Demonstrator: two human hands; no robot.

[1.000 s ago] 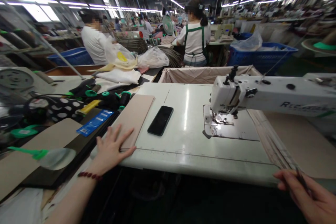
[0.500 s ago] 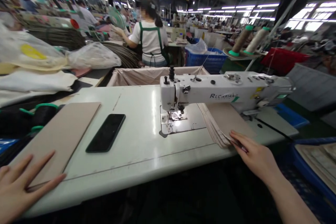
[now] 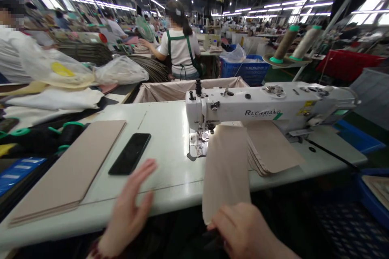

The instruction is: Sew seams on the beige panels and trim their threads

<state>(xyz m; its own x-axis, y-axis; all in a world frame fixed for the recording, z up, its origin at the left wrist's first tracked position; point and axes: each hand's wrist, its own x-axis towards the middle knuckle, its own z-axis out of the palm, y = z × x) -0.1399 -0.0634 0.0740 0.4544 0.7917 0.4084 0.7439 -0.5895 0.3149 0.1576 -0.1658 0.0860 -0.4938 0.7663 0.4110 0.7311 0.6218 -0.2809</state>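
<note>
My right hand (image 3: 240, 226), closed, grips the near end of a beige fabric panel (image 3: 227, 166). The panel slants up across the table edge, its far end beside the needle area of the white sewing machine (image 3: 267, 103). Something dark shows under that hand, too blurred to name. My left hand (image 3: 129, 206) is held over the table's front edge, smeared by motion, fingers stretched out and holding nothing. Close to its fingertips lies a black phone (image 3: 130, 153). A stack of beige panels (image 3: 273, 145) rests right of the needle, partly under the machine arm; another beige stack (image 3: 73, 162) lies at the left.
Black thread spools (image 3: 71, 133) with green ends sit left of the table (image 3: 170, 129). Behind it stands a cloth-lined bin (image 3: 161, 91). Thread cones (image 3: 284, 44) rise at the back right. A blue crate (image 3: 373, 194) stands low right. A co-worker (image 3: 182, 48) stands beyond.
My right hand has drawn one panel leftward from the right stack to the front of the needle. My left hand has left the left stack and moved right. The view has shifted slightly left.
</note>
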